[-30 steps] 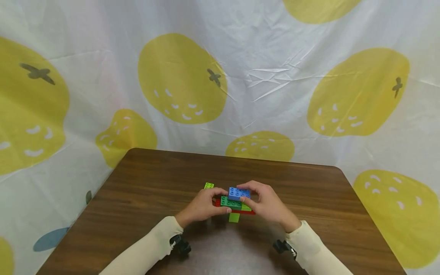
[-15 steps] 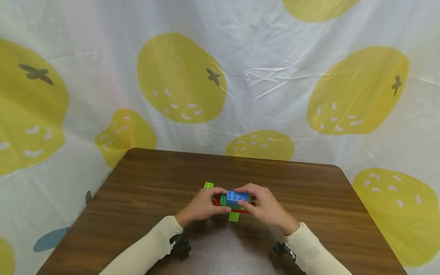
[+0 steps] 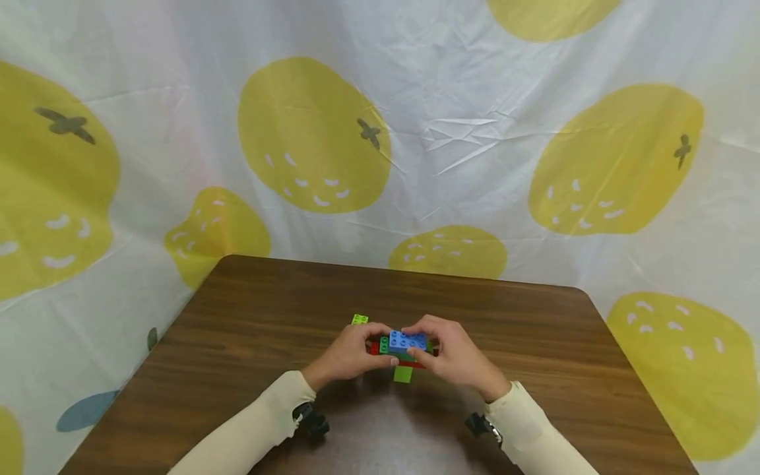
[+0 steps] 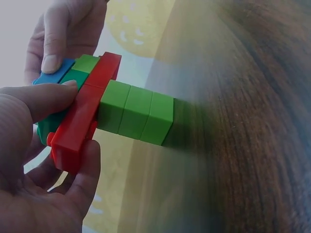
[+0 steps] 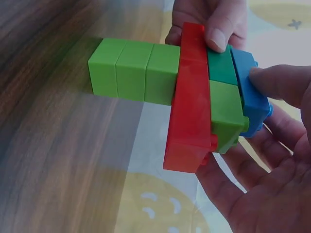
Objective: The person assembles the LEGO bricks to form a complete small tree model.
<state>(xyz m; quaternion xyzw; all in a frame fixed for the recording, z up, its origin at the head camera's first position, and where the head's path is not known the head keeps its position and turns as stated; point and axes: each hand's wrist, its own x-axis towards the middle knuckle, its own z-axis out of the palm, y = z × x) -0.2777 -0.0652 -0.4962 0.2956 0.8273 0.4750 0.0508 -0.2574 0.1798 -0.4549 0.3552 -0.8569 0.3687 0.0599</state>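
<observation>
My right hand [image 3: 454,353] pinches a blue toy building brick [image 3: 407,340] between thumb and fingers. In the right wrist view the blue brick [image 5: 249,92] lies along a dark green brick [image 5: 222,65] and a lime green brick [image 5: 226,111], with a thin gap along part of the seam. Beneath those two runs a row of red bricks [image 5: 190,107], carried by a column of three lime green bricks [image 5: 133,70] rising from the table. My left hand [image 3: 349,353] grips the left end, its thumb on the dark green brick [image 4: 77,77] and fingers under the red row [image 4: 80,119].
Another lime green brick [image 3: 359,319] shows on the brown wooden table [image 3: 267,316] beyond my left hand. A white curtain [image 3: 451,171] with yellow fruit prints hangs behind the table. A small black camera sits at each wrist.
My right hand has brought the blue brick slightly left and down, over the seam between the dark green and lime green bricks. The left hand keeps its grip in place.
</observation>
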